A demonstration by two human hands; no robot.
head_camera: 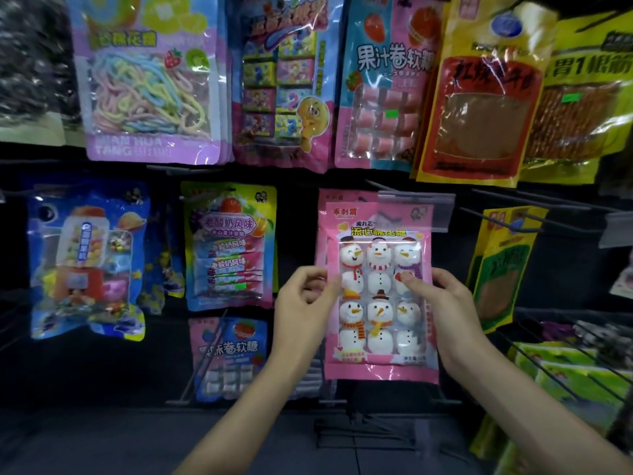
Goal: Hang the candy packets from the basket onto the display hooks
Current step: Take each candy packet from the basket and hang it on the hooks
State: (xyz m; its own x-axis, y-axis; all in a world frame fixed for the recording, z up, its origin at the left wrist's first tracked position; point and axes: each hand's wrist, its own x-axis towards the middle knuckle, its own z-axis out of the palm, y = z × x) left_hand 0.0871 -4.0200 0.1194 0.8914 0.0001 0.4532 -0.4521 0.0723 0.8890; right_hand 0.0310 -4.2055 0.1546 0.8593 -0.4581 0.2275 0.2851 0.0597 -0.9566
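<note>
Snowman packet [380, 293]: pink, with white snowmen wearing orange noses and red, yellow and purple scarves.
Sachet packet [229, 245], left of the snowman packet: blue, yellow-green top, pink and white strips.
Gumball packet [85, 258], farther left: blue with a red and white machine.
Strand packet [150, 80], above left: lilac, with pastel yellow, blue and pink strands.
Roll packet [383, 84], above: pink and pale blue, white lettering.
Framed packet [479, 97], above right: yellow, red frame, brown inside.
</note>
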